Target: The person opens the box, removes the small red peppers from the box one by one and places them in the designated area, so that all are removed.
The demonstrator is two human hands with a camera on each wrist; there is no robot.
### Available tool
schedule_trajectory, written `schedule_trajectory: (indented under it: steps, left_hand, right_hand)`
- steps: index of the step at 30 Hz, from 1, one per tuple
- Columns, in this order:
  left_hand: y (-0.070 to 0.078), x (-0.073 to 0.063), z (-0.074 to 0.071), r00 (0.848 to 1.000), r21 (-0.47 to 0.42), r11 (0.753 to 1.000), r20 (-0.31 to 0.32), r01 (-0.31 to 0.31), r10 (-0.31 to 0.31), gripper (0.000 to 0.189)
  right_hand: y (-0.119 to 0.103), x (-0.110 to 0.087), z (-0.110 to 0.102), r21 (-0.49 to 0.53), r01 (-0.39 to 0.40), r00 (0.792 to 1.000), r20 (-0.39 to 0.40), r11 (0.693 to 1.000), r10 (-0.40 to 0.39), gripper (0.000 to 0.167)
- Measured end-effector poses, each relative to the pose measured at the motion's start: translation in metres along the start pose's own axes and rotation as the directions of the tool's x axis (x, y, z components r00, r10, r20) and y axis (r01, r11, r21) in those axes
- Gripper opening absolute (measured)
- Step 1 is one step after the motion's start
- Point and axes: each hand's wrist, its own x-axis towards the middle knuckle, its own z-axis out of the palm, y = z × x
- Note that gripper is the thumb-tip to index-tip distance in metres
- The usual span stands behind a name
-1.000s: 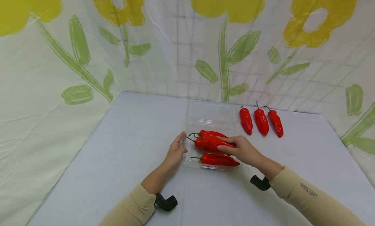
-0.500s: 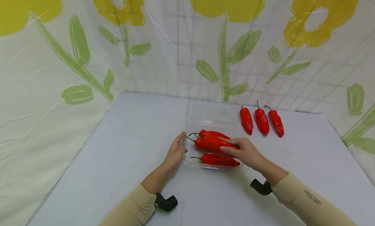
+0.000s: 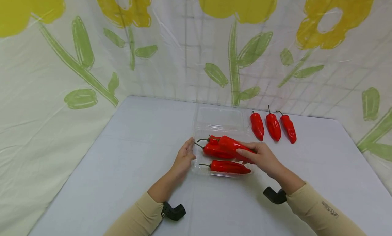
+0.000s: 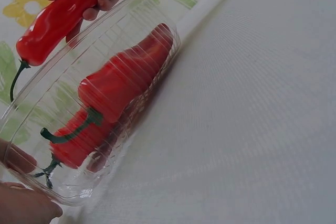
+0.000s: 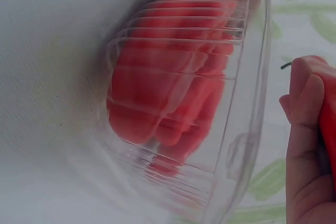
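A clear plastic clamshell container (image 3: 197,168) lies opened with its lid (image 3: 218,117) folded back. One red pepper (image 3: 229,167) rests along its front side, and other red peppers (image 3: 213,150) lie behind it, stems to the left. My right hand (image 3: 261,157) grips a red pepper (image 3: 234,146) by its tip end, tilted above those rear peppers. In the left wrist view this held pepper (image 4: 63,19) is raised over the container's rim. My left hand (image 3: 182,157) touches the container's left edge with fingers extended and thumb apart.
Three more red peppers (image 3: 273,127) lie side by side on the white table (image 3: 147,137), right of the lid. A white curtain with painted flowers (image 3: 171,59) hangs behind the table. Black wrist-worn devices (image 3: 174,211) sit below both forearms.
My right hand has drawn a pepper up and to the right, away from the rear peppers, uncovering more of one beneath. The left hand stays still at the container's edge.
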Motion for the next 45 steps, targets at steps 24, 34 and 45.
schedule_trajectory:
  steps: [24,34,45]
  left_hand:
    - [0.001,0.001,0.001,0.999,0.014,0.999,-0.015,0.034,-0.034,0.073]
    - [0.002,0.000,0.000,0.999,0.038,0.999,-0.019,0.032,-0.031,0.072]
    - [0.002,0.001,0.001,0.999,0.039,0.998,-0.019,0.046,-0.046,0.072]
  right_hand:
    - [0.007,-0.019,-0.024,0.240,-0.053,0.975,-0.197,0.969,0.103,0.056]
    - [0.018,-0.025,-0.047,0.544,0.006,0.958,-0.243,0.839,0.151,0.022]
    - [0.029,-0.026,-0.074,0.768,-0.012,0.946,-0.199,0.640,0.256,0.067]
